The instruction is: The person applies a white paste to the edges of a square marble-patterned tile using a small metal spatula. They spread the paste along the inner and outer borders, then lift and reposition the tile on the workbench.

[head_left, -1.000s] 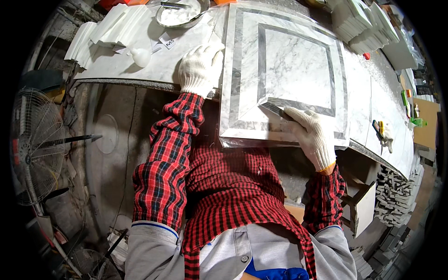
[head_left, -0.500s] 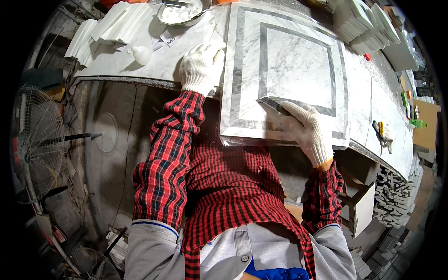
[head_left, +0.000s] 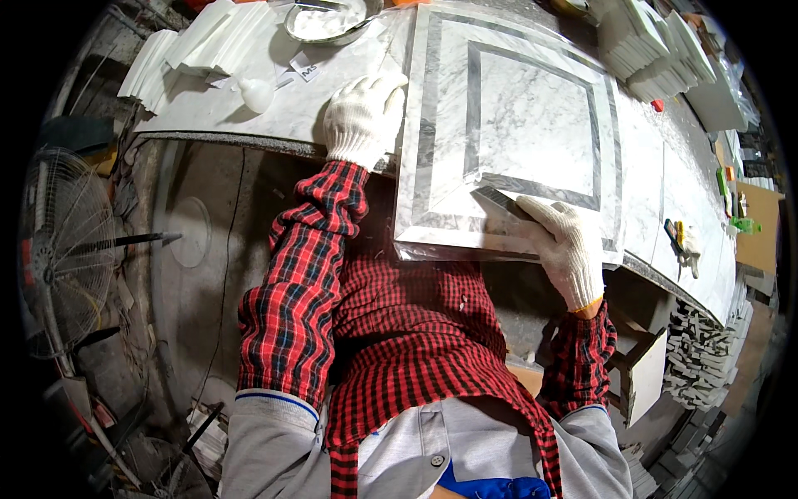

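A square white marble panel (head_left: 532, 108) with grey inlaid bands, one frame inside another, lies on the table in front of me. My right hand (head_left: 569, 249), in a white knit glove, is closed over the panel's near right part. It grips a thin, flat, dark grey scraper blade (head_left: 496, 198) that lies slanted against the near inner band; its rear end is hidden in the glove. My left hand (head_left: 366, 118), gloved too, lies flat on the worktop beside the panel's left edge, fingers stretched away from me and holding nothing.
A metal bowl of white paste (head_left: 326, 23) stands at the back left, near a white squeeze bottle (head_left: 256, 96) and stacked white tiles (head_left: 218, 41). More tile stacks (head_left: 636, 46) rise at the back right. A caged fan (head_left: 62, 258) stands left of the table.
My right hand and the blade have slid a little to the right and slightly toward me over the panel. The left hand stays beside the panel's edge.
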`<action>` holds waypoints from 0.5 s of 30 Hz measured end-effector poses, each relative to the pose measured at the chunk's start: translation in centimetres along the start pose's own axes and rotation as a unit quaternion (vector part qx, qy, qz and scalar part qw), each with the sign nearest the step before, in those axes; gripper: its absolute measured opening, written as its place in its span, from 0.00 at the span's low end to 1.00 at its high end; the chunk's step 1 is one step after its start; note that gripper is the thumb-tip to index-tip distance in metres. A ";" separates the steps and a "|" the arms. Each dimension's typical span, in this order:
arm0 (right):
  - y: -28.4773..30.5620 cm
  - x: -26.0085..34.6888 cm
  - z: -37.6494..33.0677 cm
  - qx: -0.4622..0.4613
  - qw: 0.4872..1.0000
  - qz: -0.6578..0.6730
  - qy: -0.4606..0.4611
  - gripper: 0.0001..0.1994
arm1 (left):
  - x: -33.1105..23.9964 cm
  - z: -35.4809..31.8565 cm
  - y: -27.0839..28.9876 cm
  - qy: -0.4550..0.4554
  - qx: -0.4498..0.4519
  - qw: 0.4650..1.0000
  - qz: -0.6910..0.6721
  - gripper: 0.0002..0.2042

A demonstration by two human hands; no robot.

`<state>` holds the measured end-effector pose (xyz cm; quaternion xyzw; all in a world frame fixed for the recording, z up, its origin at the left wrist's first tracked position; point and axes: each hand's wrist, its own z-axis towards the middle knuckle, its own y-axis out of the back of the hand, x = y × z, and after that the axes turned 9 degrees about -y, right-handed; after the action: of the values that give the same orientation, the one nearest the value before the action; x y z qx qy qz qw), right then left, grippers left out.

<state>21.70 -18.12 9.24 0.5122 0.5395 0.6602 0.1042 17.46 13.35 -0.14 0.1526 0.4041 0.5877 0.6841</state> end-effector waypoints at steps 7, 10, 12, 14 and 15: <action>-1.2 -0.2 0.8 -0.006 1.000 0.018 0.000 0.17 | -0.4 0.2 0.0 0.010 0.011 1.000 0.004 0.08; -1.2 -0.4 1.0 0.000 0.997 0.071 -0.022 0.17 | -0.3 0.2 0.1 0.006 0.013 1.000 0.010 0.08; -0.5 -0.1 1.0 -0.002 0.999 0.049 -0.002 0.17 | -0.5 0.2 0.3 0.005 0.006 1.000 0.007 0.08; 0.1 0.1 0.9 0.008 0.999 0.050 -0.009 0.16 | -0.2 0.1 0.1 0.007 0.005 1.000 0.007 0.08; 0.3 0.1 0.9 0.021 0.998 0.063 -0.024 0.17 | -0.1 0.0 0.0 0.008 0.005 1.000 0.007 0.08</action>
<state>22.47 -17.66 9.44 0.5628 0.5172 0.6415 0.0650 17.47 13.29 -0.12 0.1543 0.4112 0.5915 0.6762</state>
